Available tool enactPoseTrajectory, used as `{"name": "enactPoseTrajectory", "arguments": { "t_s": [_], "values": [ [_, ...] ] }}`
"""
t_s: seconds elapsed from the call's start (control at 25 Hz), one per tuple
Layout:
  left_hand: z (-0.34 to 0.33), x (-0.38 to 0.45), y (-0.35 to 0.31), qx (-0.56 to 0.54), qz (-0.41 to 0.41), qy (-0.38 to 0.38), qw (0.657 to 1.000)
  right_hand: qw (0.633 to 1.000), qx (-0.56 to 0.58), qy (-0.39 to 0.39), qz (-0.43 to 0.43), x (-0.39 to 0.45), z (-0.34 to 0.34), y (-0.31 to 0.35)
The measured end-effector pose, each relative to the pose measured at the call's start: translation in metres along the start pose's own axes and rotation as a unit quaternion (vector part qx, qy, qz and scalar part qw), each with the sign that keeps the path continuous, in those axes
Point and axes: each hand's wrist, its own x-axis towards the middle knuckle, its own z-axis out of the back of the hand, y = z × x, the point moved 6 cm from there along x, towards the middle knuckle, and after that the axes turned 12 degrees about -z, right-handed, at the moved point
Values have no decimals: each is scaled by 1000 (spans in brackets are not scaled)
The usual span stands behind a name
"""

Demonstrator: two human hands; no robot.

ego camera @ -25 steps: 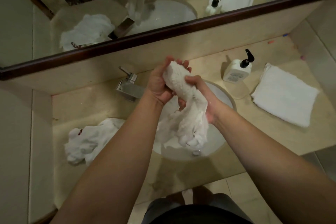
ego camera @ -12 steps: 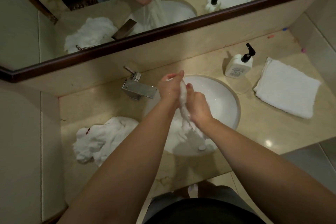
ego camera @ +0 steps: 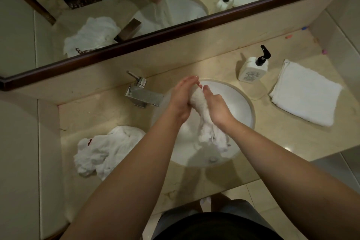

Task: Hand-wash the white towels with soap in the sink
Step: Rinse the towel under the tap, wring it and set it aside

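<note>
Over the white sink point(ego camera: 246, 103), I hold a wet white towel point(ego camera: 209, 132) bunched up between both hands. My left hand point(ego camera: 180, 101) wraps the bunch from the left, fingers reaching over its top. My right hand point(ego camera: 217, 108) grips it from the right, thumb up. The towel's loose end hangs down into the basin near the drain point(ego camera: 212, 159). A white soap bottle with a black pump point(ego camera: 252, 69) stands on the counter behind the sink, to the right.
A crumpled wet white towel point(ego camera: 105, 148) lies on the beige counter left of the sink. A folded dry white towel point(ego camera: 305, 92) lies at the right. The steel faucet point(ego camera: 143, 94) stands at the sink's back left. A mirror point(ego camera: 185, 31) runs along the back wall.
My hands came down from above the basin with the towel, and have closed together on its bunched top. The towel's end now trails into the sink.
</note>
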Motion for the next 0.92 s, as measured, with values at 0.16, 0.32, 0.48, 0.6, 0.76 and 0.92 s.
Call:
{"name": "enactPoseTrajectory", "arguments": {
  "t_s": [0.16, 0.32, 0.48, 0.6, 0.76, 0.92],
  "values": [
    [-13, -7, -4, -165, 11, 124, 978, 982, 137, 123, -36, -6, 9, 4],
    [-27, 0, -16, -66, -2, 139, 988, 928, 273, 231, -104, -9, -3, 5],
    [-31, -3, -25, 23, -35, 77, 996, 969, 212, 115, -50, -1, 1, 7],
    [-25, -3, -17, 79, -71, -22, 994, 990, 133, 26, -26, 4, 3, 3],
    [-16, -1, -1, 173, -117, -117, 971, 996, 82, -24, -15, 11, 3, -12],
    [-14, -6, 9, 202, -122, -181, 955, 997, 25, -68, 15, 10, 4, -20]
  ]
}}
